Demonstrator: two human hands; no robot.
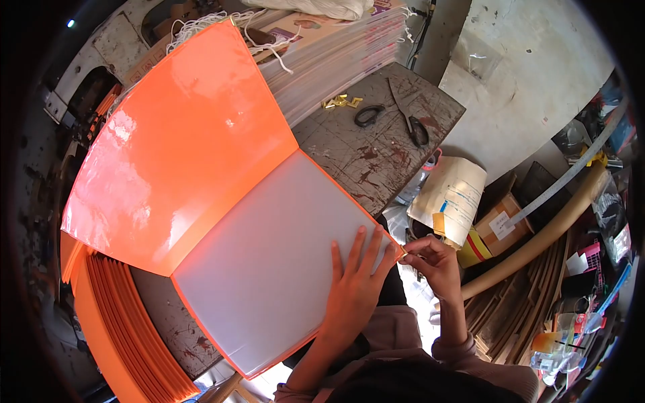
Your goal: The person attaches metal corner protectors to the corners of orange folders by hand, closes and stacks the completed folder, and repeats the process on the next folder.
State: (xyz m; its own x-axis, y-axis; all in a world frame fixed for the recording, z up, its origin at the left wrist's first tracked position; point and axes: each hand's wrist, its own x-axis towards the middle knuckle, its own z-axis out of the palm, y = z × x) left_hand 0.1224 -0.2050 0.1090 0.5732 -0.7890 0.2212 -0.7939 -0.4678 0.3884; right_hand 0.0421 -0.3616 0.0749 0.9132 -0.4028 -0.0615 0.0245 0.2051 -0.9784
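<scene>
An orange folder [188, 127] lies open across the table edge and my lap, its glossy cover tilted up at the left. Translucent plastic sheets [248, 248] fill its inner side. My left hand [356, 282] rests flat on these sheets near the right corner, fingers spread. At that same corner my right hand [435, 263] pinches with thumb and fingers around a small gold corner piece [403, 255], partly hidden by the fingertips. Several loose gold corner pieces [342, 101] lie on the table beside black-handled scissors [403, 117].
Several orange folders [127, 329] stand in a row at the lower left. A tall stack of plastic-wrapped printed sheets [336, 57] is at the table's back. Right of the worn table [376, 158] are a cardboard roll [450, 195], a long tube [537, 232] and stacked brown boards [517, 302].
</scene>
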